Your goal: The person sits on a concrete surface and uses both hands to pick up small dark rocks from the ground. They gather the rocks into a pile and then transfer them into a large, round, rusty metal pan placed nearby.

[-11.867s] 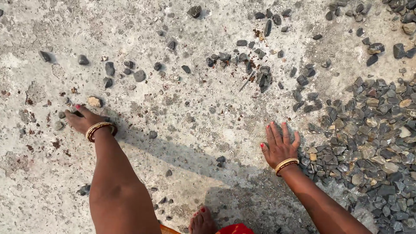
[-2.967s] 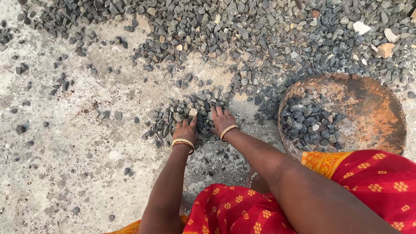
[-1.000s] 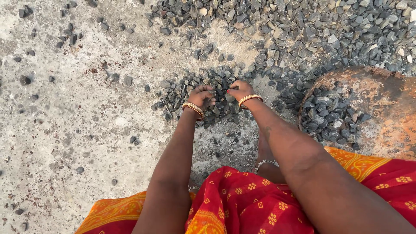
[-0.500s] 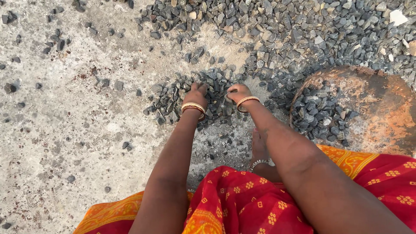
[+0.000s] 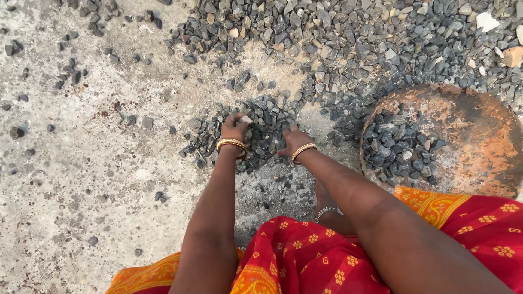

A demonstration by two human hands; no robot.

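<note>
Crouching on the concrete ground [image 5: 81,179], with both hands down in a small heap of grey stones [image 5: 264,117] in the middle of the ground, just short of the wide gravel spread [image 5: 354,38] along the far edge

With the left hand [image 5: 234,128] on the heap's left side, fingers curled down among the stones beside a pale stone [image 5: 245,118]; cannot tell whether clamped on anything or merely raking. With the right hand [image 5: 295,143] on the heap's near right side, palm down, fingertips buried; cannot tell there either whether closed around any stones. Gold bangles at both wrists

To the right, close to the heap but not touching it, a round rusty pan [image 5: 479,136] with a pile of stones in the pan [image 5: 397,149] against its left wall only; most of its rusty floor bare

Judging by that: gathering well begun, filling perhaps a third done, the heap under the hands not yet lifted across, and plenty of gravel left beyond

For room: open concrete on the whole left side and near-left corner, only scattered single stones there. Tighter on the right, between heap and pan rim, with a narrow strip of loose chips. Near edge taken up by red and orange cloth [image 5: 305,256] over the knees and a foot with an anklet [image 5: 327,211] right behind the heap, so little space for drawing the hands straight back
</note>
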